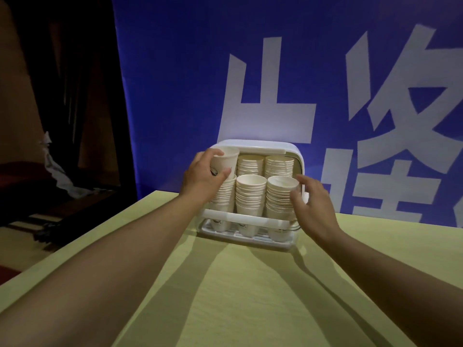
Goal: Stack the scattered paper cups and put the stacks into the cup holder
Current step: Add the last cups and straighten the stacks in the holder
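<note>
A white plastic cup holder [297, 156] stands on the yellow table [250, 296], filled with several stacks of white paper cups. My left hand [203, 177] grips the top paper cup [226, 159] of the front left stack [223, 196], lifted a little above the rest. My right hand [314, 204] rests with its fingers against the side of the front right stack [279, 194]. A front middle stack [250, 194] stands between them, and two more stacks [265, 165] stand behind. A white bar [250, 217] crosses the holder's front.
A blue banner [175, 71] with large white characters hangs right behind the holder. The table's left edge [75, 242] drops to a dark floor area with dark furniture and a white cloth [53, 169].
</note>
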A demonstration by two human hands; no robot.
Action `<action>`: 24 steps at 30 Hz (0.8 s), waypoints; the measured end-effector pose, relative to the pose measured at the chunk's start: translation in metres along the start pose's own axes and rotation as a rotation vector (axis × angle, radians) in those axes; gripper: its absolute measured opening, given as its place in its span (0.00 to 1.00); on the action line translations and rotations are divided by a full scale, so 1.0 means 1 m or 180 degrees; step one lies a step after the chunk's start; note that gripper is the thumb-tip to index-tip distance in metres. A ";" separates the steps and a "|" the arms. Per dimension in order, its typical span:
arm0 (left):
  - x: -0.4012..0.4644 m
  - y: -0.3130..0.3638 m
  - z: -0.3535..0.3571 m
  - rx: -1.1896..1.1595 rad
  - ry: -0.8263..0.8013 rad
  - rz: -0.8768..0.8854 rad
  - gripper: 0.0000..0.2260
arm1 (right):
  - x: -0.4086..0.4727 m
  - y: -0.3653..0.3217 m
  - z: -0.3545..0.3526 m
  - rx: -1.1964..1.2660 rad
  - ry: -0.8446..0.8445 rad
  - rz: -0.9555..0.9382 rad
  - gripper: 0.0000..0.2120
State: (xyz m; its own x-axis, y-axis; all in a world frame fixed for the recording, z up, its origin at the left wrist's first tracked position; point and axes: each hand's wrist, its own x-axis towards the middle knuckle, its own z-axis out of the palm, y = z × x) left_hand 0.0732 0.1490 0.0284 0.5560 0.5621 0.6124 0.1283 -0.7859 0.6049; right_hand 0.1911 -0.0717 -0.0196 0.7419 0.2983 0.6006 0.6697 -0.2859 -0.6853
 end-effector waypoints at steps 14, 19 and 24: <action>-0.026 -0.040 0.038 0.0103 -0.0347 0.0063 0.24 | 0.059 0.086 0.000 -0.0443 -0.0034 0.1522 0.31; -0.030 -0.044 0.038 -0.0079 -0.0142 0.0156 0.19 | 0.079 0.096 0.009 -0.0229 -0.0292 0.1738 0.36; -0.030 -0.045 0.042 -0.0087 -0.0108 0.0232 0.20 | 0.090 0.105 0.014 -0.0323 -0.0810 0.1967 0.36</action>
State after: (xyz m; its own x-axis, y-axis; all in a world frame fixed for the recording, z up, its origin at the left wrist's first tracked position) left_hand 0.0849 0.1567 -0.0381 0.5905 0.4942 0.6381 0.0643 -0.8169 0.5732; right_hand 0.3277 -0.0621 -0.0437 0.9671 0.2541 -0.0137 0.1338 -0.5534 -0.8221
